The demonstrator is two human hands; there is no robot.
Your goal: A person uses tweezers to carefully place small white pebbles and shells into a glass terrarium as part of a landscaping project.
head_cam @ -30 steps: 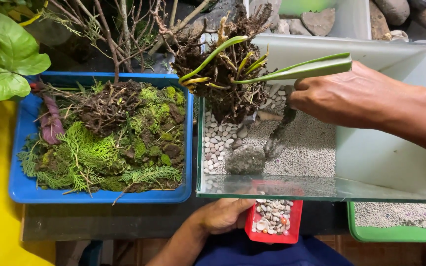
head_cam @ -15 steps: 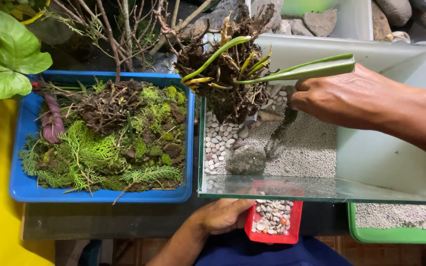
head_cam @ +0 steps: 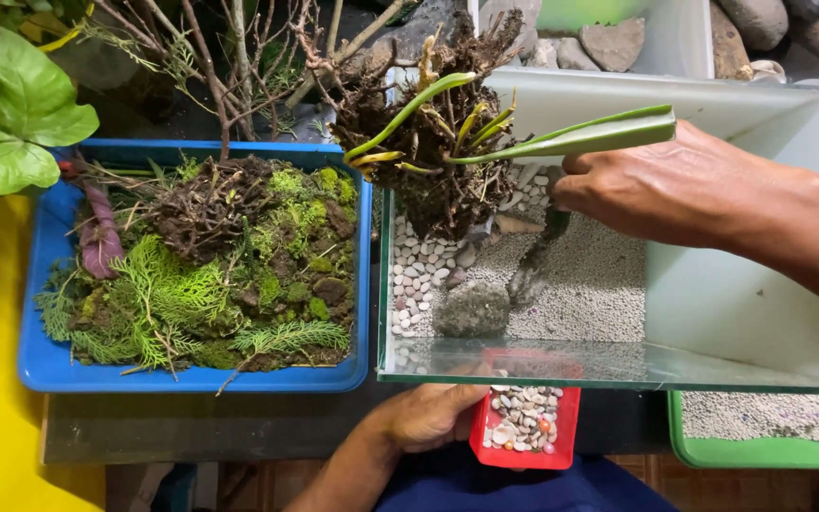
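- Fingers (head_cam: 588, 180) of the right hand (head_cam: 675, 194) are closed around the long green leaves of a small plant with a dark clump of roots and soil (head_cam: 447, 161), holding it in the air above the glass tank.
- Below the plant, the clear glass tank (head_cam: 618, 365) holds pale grey gravel, small white pebbles on its left side and a round grey stone (head_cam: 471, 311).
- Near the lower edge, the left hand (head_cam: 428, 417) grips with curled fingers the small red plastic tray of mixed pebbles (head_cam: 523, 431), just before the tank.
- At the left stands a blue plastic tray full of green moss and ferns (head_cam: 191, 275).
- Under the tank, at right, a green tray with grey gravel (head_cam: 760, 427) shows.
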